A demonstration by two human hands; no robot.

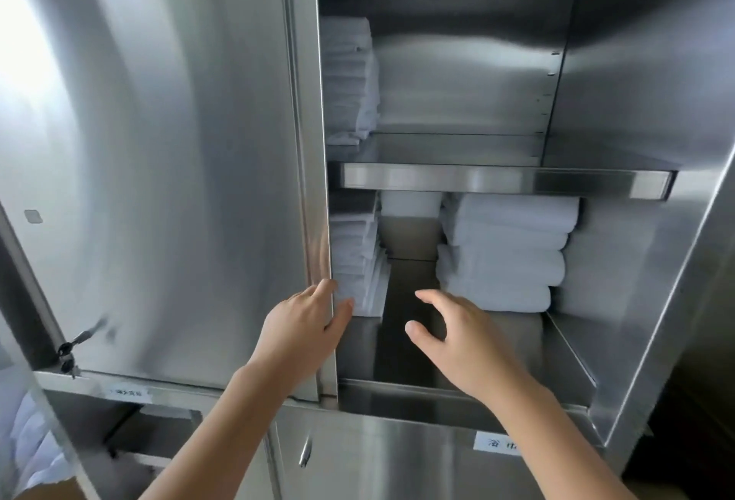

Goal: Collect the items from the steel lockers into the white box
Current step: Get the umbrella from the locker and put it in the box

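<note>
Presently both hands reach into the open steel locker (pixel 636 261), under its middle shelf (pixel 505 181). The left hand (pixel 306 328) is released, its fingers stretched out along the front edge of the steel post, with the thumb against the lower front corner of a pile of thin white packets (pixel 358 261); it grips nothing. That pile stands at the left side of the lower compartment. The right hand (pixel 461 340) is also released, fingers spread and lightly bent, and hovers over the bare compartment floor (pixel 378 352) between the packets and a stack of folded white towels (pixel 505 253) on the right. The fingertips are just beside the bottom towel; I cannot tell if they touch it. A white tub (pixel 411 203) sits at the back between the two piles. Above the shelf, another stack of white packets (pixel 350 78) leans against the left wall. Keys (pixel 67 356) hang from the neighbouring door (pixel 179 181), and a paper label (pixel 497 446) is stuck below the open compartment.
</note>
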